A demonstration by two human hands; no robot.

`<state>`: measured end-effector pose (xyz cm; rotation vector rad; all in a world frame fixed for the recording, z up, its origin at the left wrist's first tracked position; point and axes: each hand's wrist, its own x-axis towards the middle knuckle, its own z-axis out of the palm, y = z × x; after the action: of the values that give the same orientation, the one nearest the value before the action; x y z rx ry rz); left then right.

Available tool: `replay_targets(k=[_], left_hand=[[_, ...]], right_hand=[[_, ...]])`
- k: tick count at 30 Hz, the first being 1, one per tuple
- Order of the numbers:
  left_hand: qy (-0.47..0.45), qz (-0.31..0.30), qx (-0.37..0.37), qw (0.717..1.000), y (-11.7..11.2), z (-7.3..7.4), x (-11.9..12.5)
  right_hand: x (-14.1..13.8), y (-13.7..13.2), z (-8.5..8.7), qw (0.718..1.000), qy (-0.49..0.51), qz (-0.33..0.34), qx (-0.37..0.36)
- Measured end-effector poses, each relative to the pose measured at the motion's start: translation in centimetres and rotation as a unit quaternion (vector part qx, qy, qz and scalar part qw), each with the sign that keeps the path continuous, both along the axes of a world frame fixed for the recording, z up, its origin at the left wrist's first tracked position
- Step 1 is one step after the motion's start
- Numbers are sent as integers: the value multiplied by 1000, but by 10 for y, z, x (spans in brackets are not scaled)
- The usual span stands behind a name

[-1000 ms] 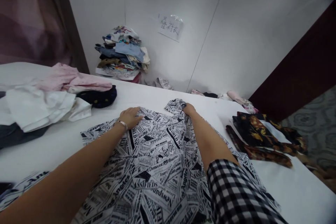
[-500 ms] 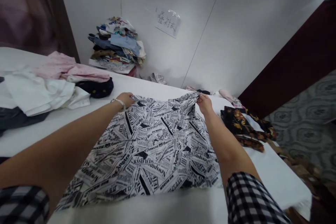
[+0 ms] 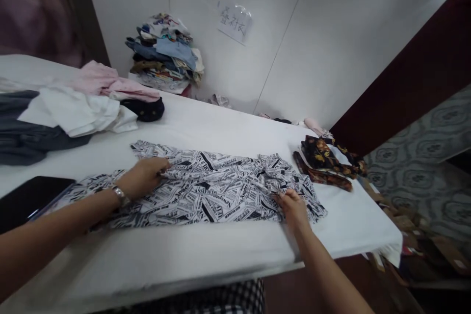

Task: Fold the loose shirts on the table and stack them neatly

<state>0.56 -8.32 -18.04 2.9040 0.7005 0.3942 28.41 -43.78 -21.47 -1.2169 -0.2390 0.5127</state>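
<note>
A black-and-white newspaper-print shirt (image 3: 217, 191) lies spread across the white table in front of me, with folds and creases in it. My left hand (image 3: 144, 176), a bracelet on its wrist, pinches the fabric on the left part of the shirt. At the right part, my right hand (image 3: 293, 207) grips the cloth between thumb and fingers near the bunched end. A dark flat device (image 3: 35, 198) lies left of the shirt, partly beside its left end.
White, pink and grey garments (image 3: 75, 110) lie loosely at the left. A tall clothes pile (image 3: 165, 54) stands against the wall. Dark floral folded clothes (image 3: 327, 157) sit at the right. The table's front edge (image 3: 206, 274) runs close to me; boxes (image 3: 434, 245) stand below right.
Both hands have come down and nearer to me, bringing the shirt's far edge toward me so it covers less depth. The view has shifted, showing the table's front edge and the dark device.
</note>
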Motion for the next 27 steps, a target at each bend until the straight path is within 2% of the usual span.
replay_targets(k=[2,5,7,10,13,15,18,21,23,25,27], left_hand=[[-19,14,11,1000,-8,5,0],[-78,49,21,996,-19,24,5],[-82,61,33,994,-27,34,7],[-22,56,48,997,-38,38,1],[29,51,44,997,-45,30,-10],[49,60,33,996,-44,23,-16],[48,63,33,996,-37,7,-20],[12,32,64,997,-32,-12,-15],[-1,-1,76,997,-33,-20,-8],[-1,-31,78,996,-39,-19,-2],[6,-39,77,996,-50,-8,3]], right_hand=[[-9,-4,3,1000,3,-15,14],[-18,-9,17,997,-34,-34,59],[-25,-15,21,996,-58,-28,55],[-33,-30,14,997,-75,4,-5],[-33,-47,2,986,-121,56,-104],[-29,-53,3,968,-181,55,-166],[-17,-44,23,928,-301,-1,-221],[-3,-15,47,856,-412,-2,-312],[6,9,54,807,-431,32,-402],[16,28,53,781,-411,62,-466],[26,37,48,783,-388,68,-481]])
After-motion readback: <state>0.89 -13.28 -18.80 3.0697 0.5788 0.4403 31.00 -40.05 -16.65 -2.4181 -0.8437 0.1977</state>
